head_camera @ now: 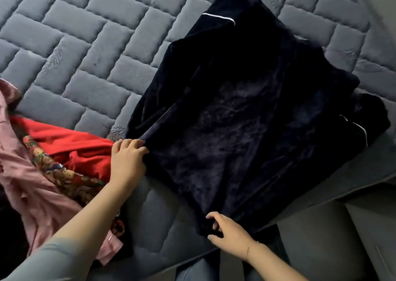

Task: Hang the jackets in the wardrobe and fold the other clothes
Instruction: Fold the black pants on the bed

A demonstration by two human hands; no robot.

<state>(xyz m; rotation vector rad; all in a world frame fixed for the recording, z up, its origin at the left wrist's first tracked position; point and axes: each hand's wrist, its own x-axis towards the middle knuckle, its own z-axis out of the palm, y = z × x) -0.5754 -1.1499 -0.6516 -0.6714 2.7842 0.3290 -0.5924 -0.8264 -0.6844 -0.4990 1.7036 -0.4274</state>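
Gripping the near left corner of the dark top (235,117), our left hand (126,162) curls its fingers (132,146) over the hem, where a strip of paler lining shows at the fold. Our right hand (229,233) pinches the near right corner of the same hem, its thumb and fingers closed on the cloth just where that corner hangs over the bed's near edge.

Between our two hands the hem runs taut across the mattress (85,51). From there the top lies spread flat, angled away toward the far right. It is deep navy, with a soft velvety sheen. One sleeve folds across the far end and shows thin white piping (218,16); a second line of white piping (357,128) shows on the part that lies at the right edge of the bed.

Just left of our left hand, a pile of other clothes rests on the mattress: a red piece (70,145) touching the wrist, a floral patterned piece (64,173) under it, and a pink piece (27,173) nearest the left edge. Our left forearm crosses over this pile. The mattress is grey, quilted in a brick pattern.
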